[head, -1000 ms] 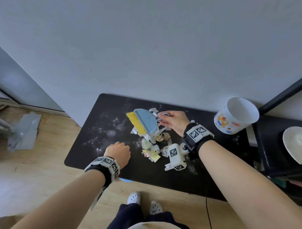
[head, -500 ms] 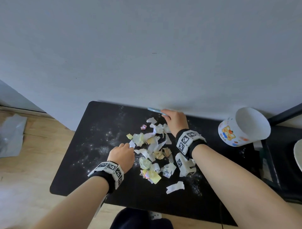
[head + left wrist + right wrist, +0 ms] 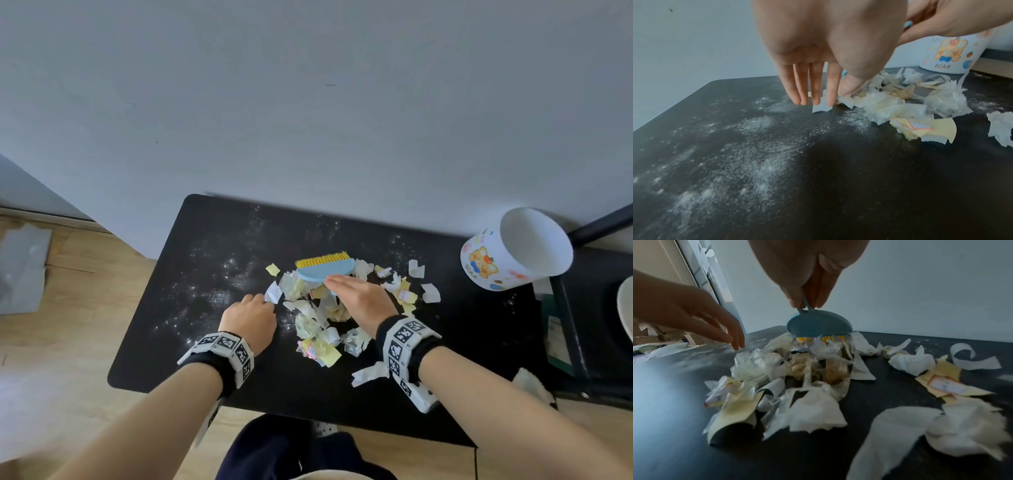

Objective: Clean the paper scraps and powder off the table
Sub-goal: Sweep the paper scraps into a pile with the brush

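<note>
Your right hand (image 3: 361,301) covered the handle of the blue brush (image 3: 325,270), and in the right wrist view the paper scraps (image 3: 812,369) hid most of its yellow bristles. The white cup (image 3: 947,53) was partly blocked by your hands in the left wrist view. The near-left part of the table (image 3: 663,386) was blurred to a pale smear in the right wrist view.

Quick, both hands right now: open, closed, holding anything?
Left hand: open, fingers straight, holding nothing, fingertips at the edge of the paper scraps.
Right hand: closed on the handle of the blue brush.
</note>
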### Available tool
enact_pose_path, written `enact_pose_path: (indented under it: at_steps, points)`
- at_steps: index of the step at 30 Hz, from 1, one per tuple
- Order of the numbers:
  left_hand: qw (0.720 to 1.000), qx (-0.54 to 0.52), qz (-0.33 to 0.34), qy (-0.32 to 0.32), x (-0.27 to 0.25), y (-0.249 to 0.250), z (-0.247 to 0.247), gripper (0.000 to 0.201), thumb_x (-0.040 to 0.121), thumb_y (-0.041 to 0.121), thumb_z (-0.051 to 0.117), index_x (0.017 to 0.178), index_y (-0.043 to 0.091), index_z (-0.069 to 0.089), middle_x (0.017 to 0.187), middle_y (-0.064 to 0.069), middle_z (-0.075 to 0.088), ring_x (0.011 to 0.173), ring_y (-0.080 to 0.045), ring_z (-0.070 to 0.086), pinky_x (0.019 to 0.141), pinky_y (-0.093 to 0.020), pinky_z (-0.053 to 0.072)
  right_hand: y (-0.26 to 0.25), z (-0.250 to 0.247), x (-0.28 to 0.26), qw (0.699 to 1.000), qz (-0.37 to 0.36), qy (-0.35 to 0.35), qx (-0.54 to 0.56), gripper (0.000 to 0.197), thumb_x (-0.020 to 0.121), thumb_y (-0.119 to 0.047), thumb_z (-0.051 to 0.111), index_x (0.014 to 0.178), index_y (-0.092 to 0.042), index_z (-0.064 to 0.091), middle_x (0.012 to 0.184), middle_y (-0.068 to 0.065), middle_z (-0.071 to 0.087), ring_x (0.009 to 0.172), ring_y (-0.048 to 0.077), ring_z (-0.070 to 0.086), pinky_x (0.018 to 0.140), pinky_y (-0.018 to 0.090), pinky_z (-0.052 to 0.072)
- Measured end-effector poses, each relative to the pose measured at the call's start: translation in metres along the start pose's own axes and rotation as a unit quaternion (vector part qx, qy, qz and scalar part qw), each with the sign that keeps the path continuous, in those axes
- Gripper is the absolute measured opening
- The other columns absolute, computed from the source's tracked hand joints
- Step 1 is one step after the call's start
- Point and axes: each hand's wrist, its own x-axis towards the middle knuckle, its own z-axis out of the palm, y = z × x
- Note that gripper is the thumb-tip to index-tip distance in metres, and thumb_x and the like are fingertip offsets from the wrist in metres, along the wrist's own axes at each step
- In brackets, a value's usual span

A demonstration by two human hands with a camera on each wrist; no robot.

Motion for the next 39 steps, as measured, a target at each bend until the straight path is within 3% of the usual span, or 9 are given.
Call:
enact_pose_path:
  at_steps: [7,12,16,22,27,33,36,39]
  points:
    - [1.0,-0.02,-0.008,0.005,-0.011,-0.005,0.009,0.032,0.1,0.028,0.031,0.114,0.014,0.057,0.117,-0.002,0.055,0.111,-0.021,0.051,0.084,-0.032,0.045,-0.011,-0.007,0.031,0.998,-0.044,0.051,0.014,0.054,0.056,0.018,0.079,0.107,0.006,0.067,0.104,0.019,0.07,0.093,0.029,0.07,0.073,0.04,0.06]
    - [1.0,-0.017,-0.021,-0.006,-0.023,-0.009,0.02,0.033,0.099,0.03,0.032,0.114,0.014,0.056,0.119,-0.002,0.054,0.113,-0.021,0.05,0.086,-0.032,0.044,-0.036,0.025,0.063,0.995,-0.094,0.003,0.014,0.054,0.049,0.019,0.08,0.099,0.002,0.071,0.101,0.017,0.072,0.088,0.028,0.071,0.061,0.039,0.061]
    - [0.999,-0.02,-0.02,-0.017,-0.028,-0.011,0.025,0.033,0.099,0.03,0.033,0.116,0.014,0.056,0.12,-0.002,0.054,0.114,-0.021,0.05,0.087,-0.033,0.044,-0.033,0.034,0.048,0.994,-0.111,0.004,0.012,0.052,0.045,0.019,0.082,0.093,0.002,0.072,0.094,0.016,0.073,0.084,0.026,0.072,0.061,0.036,0.061]
    - [1.0,0.012,-0.005,-0.016,-0.02,-0.014,0.017,0.031,0.099,0.029,0.033,0.115,0.015,0.056,0.119,-0.001,0.054,0.113,-0.02,0.05,0.088,-0.031,0.043,-0.022,0.004,-0.002,0.987,-0.157,0.028,-0.008,0.047,0.05,0.014,0.084,0.094,0.002,0.072,0.093,0.014,0.073,0.084,0.024,0.072,0.073,0.031,0.058]
    - [0.999,0.032,0.02,0.018,-0.001,-0.003,-0.007,0.027,0.098,0.023,0.034,0.108,0.013,0.057,0.112,-0.002,0.055,0.108,-0.021,0.051,0.082,-0.031,0.044,0.002,-0.031,-0.009,0.99,-0.07,0.11,-0.06,0.049,0.057,0.014,0.081,0.103,0.005,0.068,0.098,0.016,0.072,0.088,0.027,0.071,0.075,0.033,0.057]
    - [0.994,0.055,0.087,0.038,0.017,0.031,-0.018,0.022,0.096,0.02,0.038,0.105,0.014,0.057,0.108,-0.001,0.057,0.102,-0.019,0.053,0.079,-0.028,0.044,0.052,-0.056,-0.034,0.975,0.088,0.166,-0.118,0.054,0.052,0.014,0.082,0.098,-0.003,0.059,0.088,0.013,0.069,0.07,0.026,0.07,0.043,0.03,0.055]
    - [0.989,0.072,0.123,0.042,0.019,0.046,-0.011,0.022,0.097,0.02,0.038,0.107,0.015,0.057,0.109,0.001,0.057,0.1,-0.017,0.052,0.081,-0.026,0.044,0.062,-0.047,-0.044,0.974,0.109,0.15,-0.132,0.052,0.053,0.012,0.082,0.097,-0.003,0.059,0.079,0.009,0.066,0.058,0.023,0.064,0.038,0.026,0.051]
    - [0.987,0.075,0.139,0.035,0.019,0.056,-0.005,0.024,0.097,0.021,0.037,0.112,0.016,0.056,0.113,0.001,0.056,0.105,-0.017,0.052,0.084,-0.027,0.046,0.053,-0.028,-0.048,0.979,0.081,0.135,-0.129,0.049,0.051,0.013,0.082,0.095,0.001,0.065,0.082,0.01,0.068,0.063,0.022,0.067,0.044,0.025,0.053]
